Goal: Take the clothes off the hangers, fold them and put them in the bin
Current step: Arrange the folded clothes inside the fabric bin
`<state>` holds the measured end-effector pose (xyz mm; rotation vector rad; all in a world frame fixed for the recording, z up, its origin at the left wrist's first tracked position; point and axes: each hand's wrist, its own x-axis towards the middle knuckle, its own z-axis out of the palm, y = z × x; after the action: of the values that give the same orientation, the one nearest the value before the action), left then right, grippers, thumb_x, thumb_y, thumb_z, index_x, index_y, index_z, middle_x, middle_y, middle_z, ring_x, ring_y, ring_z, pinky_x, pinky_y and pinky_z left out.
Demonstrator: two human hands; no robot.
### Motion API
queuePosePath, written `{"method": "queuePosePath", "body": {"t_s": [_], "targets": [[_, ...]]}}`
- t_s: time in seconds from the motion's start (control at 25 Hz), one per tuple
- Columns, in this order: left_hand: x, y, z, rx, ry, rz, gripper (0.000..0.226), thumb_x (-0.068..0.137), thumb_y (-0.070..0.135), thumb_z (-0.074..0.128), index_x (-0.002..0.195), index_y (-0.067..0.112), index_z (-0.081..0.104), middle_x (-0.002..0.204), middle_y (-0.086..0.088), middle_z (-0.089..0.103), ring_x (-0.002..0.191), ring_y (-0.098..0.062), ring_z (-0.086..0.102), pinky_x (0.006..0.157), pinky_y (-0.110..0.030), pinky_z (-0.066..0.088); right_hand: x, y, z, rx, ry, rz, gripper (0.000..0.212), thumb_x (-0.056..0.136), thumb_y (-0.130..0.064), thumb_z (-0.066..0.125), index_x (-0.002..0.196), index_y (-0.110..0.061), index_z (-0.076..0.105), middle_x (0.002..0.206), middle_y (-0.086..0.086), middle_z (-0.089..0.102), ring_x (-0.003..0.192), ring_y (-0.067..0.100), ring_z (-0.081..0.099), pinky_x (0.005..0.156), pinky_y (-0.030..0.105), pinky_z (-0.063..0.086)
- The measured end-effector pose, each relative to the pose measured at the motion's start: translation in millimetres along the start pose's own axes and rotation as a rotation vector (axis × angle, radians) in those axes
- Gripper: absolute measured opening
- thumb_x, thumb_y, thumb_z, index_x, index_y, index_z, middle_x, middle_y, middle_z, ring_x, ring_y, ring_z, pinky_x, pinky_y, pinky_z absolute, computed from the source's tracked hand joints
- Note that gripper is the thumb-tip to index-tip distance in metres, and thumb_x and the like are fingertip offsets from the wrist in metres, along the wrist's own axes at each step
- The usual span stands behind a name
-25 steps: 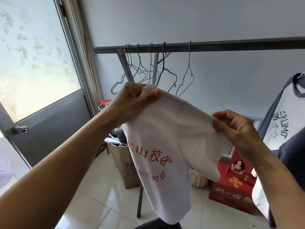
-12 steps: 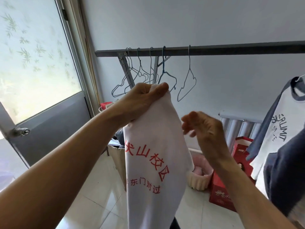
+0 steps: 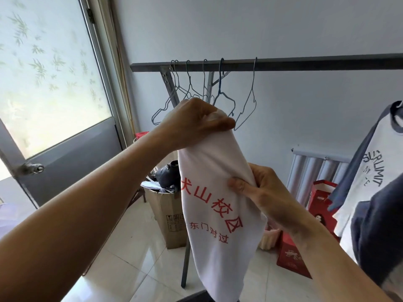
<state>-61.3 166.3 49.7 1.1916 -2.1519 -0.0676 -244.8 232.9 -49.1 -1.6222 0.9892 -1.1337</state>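
From where I stand, the white cotton T-shirt with red printed characters (image 3: 214, 199) is off its hanger and hangs in the air between the two hands, with its hem out of sight below. The left hand (image 3: 196, 125) is clenched round the bunched top of the shirt. Lower and to the right, the right hand (image 3: 259, 188) pinches the side edge between thumb and curled fingers.

This looks like the fold getting under way with no bench beneath it. I'd say it will go best if the left hand keeps the top high, so the cloth's own weight pulls it straight. The right hand can then draw its edge across to meet the other side with the seams matched, before the length is halved.

By my count:
- One shirt is in the hands.
- Six bare wire hangers (image 3: 220, 81) hang on the dark metal rail (image 3: 305, 61) just above the left hand.
- One white-and-navy raglan shirt (image 3: 375, 177) hangs well beyond the right hand, with one dark navy garment (image 3: 379, 225) in front of it.
- One brown cardboard box (image 3: 172, 216) sits below the left wrist.
- Two red cartons (image 3: 322, 197) sit behind the right forearm.
- One pale ribbed tub (image 3: 268, 236) peeks out beside them, and I cannot tell whether it is the bin.
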Motion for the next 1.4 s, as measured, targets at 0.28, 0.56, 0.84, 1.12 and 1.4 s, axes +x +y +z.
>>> {"method": "queuePosePath", "body": {"t_s": [0.28,0.56,0.84,1.12,1.4], "targets": [[-35.0,-22.4,32.3,-1.1,-0.175,-0.531,0.086,0.087,0.078,0.015,0.126,0.012,0.056,0.113,-0.018,0.07,0.102,-0.026,0.069,0.094,-0.048,0.052,1.1,-6.8,-8.8,0.311,0.114,0.019,0.031,0.079,-0.026,0.063,0.103,-0.008,0.066,0.092,0.014,0.075,0.081,0.031,0.073,0.067,0.037,0.061],[-95.6,-12.7,80.9,-1.411,-0.134,-0.532,0.081,0.06,0.05,0.085,0.132,0.03,0.056,0.099,-0.011,0.074,0.086,-0.026,0.072,0.075,-0.04,0.061,4.1,-3.6,-21.7,0.335,0.198,0.164,0.029,0.095,-0.021,0.055,0.113,0.001,0.063,0.096,0.022,0.071,0.081,0.034,0.069,0.07,0.042,0.061],[-99.7,-5.6,82.2,-1.219,0.149,-0.501,0.043,0.081,0.021,0.066,0.123,0.032,0.062,0.102,-0.017,0.073,0.087,-0.028,0.071,0.082,-0.05,0.059,-2.1,17.1,-22.1,0.194,0.12,0.235,0.07,0.08,-0.023,0.068,0.142,-0.03,0.035,0.1,0.015,0.074,0.09,0.028,0.073,0.069,0.036,0.06],[-93.8,-11.7,64.7,-0.936,-0.006,-0.471,0.035,0.085,0.013,0.067,0.12,0.02,0.065,0.108,-0.001,0.072,0.095,-0.013,0.07,0.082,-0.028,0.059,-5.2,13.7,-25.6,0.235,0.186,0.083,0.028,0.09,-0.008,0.059,0.115,-0.019,0.067,0.1,0.005,0.072,0.083,0.017,0.07,0.064,0.024,0.057],[-87.0,-21.2,42.9,-0.465,-0.334,-0.255,0.024,0.094,0.014,0.061,0.115,0.024,0.067,0.102,0.004,0.072,0.094,-0.008,0.07,0.084,-0.033,0.059,-7.5,6.2,-26.5,-0.342,0.147,-0.002,0.034,0.086,-0.006,0.07,0.112,-0.026,0.062,0.1,-0.009,0.068,0.088,-0.006,0.065,0.07,0.009,0.051]]}}
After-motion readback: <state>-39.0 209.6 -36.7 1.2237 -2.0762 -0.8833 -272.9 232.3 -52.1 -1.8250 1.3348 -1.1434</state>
